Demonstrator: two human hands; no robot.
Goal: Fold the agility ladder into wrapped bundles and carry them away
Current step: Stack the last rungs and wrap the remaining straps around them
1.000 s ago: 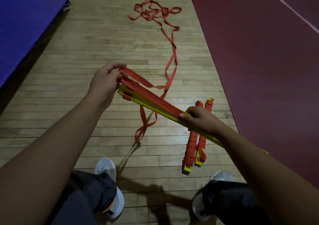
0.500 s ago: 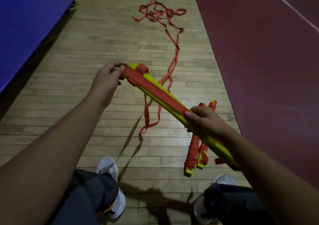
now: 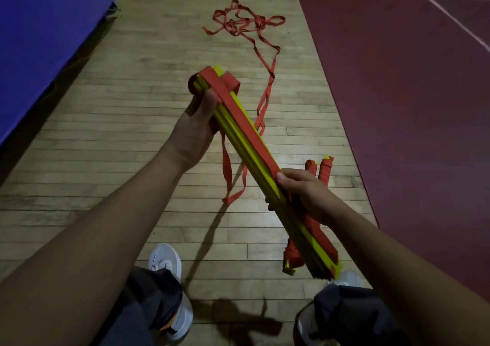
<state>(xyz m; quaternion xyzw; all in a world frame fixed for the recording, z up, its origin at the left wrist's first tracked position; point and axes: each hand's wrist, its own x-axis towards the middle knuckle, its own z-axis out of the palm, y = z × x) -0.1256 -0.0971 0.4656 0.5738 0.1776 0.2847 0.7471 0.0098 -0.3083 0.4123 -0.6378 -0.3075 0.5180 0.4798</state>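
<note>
I hold a stack of yellow ladder rungs (image 3: pixel 238 136) slanting from upper left to lower right, with a red strap lying along its top and looped over the far end. My left hand (image 3: pixel 195 131) grips the stack near its far end, thumb on the strap. My right hand (image 3: pixel 305 194) clasps the middle of the stack. The loose red strap (image 3: pixel 267 91) trails from the stack across the floor to a tangled heap (image 3: pixel 244 23) farther away. Two strap-wrapped bundles (image 3: pixel 319 170) lie on the floor behind my right hand, mostly hidden.
I stand on a wooden plank floor (image 3: pixel 132 112); my two shoes (image 3: pixel 165 262) show at the bottom. A blue mat (image 3: pixel 39 35) borders the left side. A dark red court surface (image 3: pixel 411 93) with white lines lies to the right.
The stack has swung to point more away from me and risen. My left hand moved from pinching the strap end to gripping the stack's far end, with the strap now looped over it.
</note>
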